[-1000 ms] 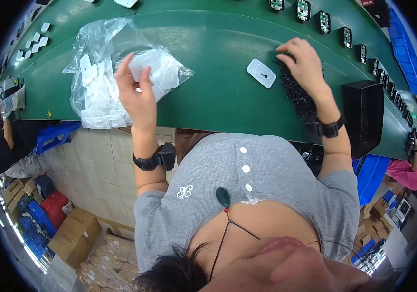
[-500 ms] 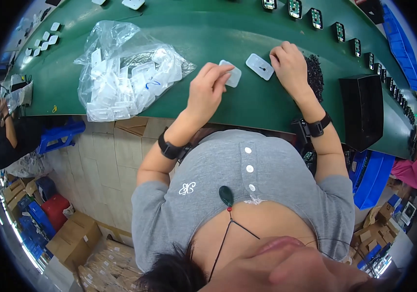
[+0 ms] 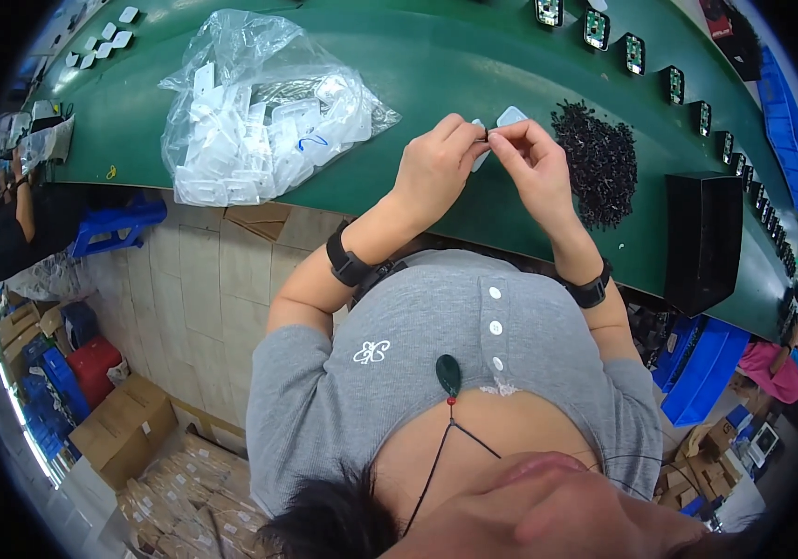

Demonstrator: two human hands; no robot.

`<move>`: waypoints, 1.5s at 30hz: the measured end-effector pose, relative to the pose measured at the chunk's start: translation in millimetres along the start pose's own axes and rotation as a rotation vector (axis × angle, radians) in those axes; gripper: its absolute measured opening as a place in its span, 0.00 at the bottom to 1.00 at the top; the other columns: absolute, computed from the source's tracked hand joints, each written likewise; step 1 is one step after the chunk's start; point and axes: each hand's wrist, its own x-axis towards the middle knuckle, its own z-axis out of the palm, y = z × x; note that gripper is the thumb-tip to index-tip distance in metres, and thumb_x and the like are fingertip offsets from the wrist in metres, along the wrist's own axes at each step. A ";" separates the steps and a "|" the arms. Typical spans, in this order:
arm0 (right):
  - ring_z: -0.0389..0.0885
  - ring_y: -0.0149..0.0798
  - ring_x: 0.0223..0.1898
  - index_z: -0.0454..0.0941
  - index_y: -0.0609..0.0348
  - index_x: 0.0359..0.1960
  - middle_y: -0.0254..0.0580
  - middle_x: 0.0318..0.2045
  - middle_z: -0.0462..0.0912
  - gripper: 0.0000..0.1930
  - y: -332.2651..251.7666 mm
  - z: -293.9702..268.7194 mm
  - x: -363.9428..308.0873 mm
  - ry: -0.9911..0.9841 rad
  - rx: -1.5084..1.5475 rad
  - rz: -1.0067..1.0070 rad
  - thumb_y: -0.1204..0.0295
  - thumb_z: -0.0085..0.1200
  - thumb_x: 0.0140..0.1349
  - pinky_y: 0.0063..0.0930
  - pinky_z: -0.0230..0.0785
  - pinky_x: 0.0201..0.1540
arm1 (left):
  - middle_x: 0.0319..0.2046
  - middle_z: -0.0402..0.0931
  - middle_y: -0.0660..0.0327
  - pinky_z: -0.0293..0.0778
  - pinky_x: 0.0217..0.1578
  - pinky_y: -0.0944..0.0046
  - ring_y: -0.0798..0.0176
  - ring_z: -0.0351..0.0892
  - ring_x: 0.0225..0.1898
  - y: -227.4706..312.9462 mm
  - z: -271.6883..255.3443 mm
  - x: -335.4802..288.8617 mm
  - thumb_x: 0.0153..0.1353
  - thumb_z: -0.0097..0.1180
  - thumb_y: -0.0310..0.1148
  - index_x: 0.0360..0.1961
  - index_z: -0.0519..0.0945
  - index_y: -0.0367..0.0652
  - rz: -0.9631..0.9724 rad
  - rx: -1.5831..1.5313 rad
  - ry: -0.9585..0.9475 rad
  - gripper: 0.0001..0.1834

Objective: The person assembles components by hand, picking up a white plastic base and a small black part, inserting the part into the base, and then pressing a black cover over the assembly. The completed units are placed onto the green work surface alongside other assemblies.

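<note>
My left hand (image 3: pixel 438 174) and my right hand (image 3: pixel 541 175) meet fingertip to fingertip over the table. Both are closed in a pinch on a small black part (image 3: pixel 484 139), mostly hidden by the fingers. Behind the fingers, one pale plastic cover (image 3: pixel 511 115) lies on the green table. A second pale cover (image 3: pixel 479 158) shows only in a strip beside the left fingers. Right of my right hand spreads a pile of small black parts (image 3: pixel 597 163).
At left lies a clear bag (image 3: pixel 240 140) of white plastic covers. A black bin (image 3: pixel 705 242) stands at the right by the table edge. Black housings with green circuit boards (image 3: pixel 635 54) line the far right. Several white pieces (image 3: pixel 103 49) sit far left.
My hands, apart before, have come together at the fingertips around a small black part. My right hand has moved away from the cover beside it. The whole view has shifted slightly.
</note>
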 end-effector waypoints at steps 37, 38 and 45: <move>0.62 0.18 0.22 0.77 0.61 0.29 0.26 0.23 0.72 0.05 17.4 22.1 -11.4 0.147 -0.083 -0.176 0.76 0.60 0.60 0.17 0.56 0.23 | 0.36 0.80 0.59 0.77 0.41 0.71 0.69 0.82 0.37 -7.6 -6.7 -21.1 0.67 0.55 0.27 0.42 0.77 0.33 -0.615 -0.834 -0.121 0.08; 0.62 0.18 0.22 0.77 0.61 0.29 0.26 0.23 0.72 0.05 17.6 23.6 -11.2 0.147 -0.083 -0.176 0.76 0.60 0.60 0.17 0.56 0.23 | 0.36 0.80 0.59 0.77 0.41 0.71 0.69 0.82 0.37 -8.6 -6.3 -21.1 0.67 0.55 0.27 0.42 0.77 0.33 -0.615 -0.834 -0.121 0.08; 0.66 0.19 0.30 0.76 0.61 0.36 0.29 0.34 0.74 0.08 13.1 13.4 -10.7 0.154 -0.154 -0.162 0.73 0.63 0.60 0.13 0.56 0.31 | 0.32 0.80 0.60 0.74 0.35 0.73 0.70 0.79 0.31 -7.2 -11.4 -18.0 0.68 0.54 0.29 0.40 0.76 0.34 -0.559 -0.763 -0.123 0.07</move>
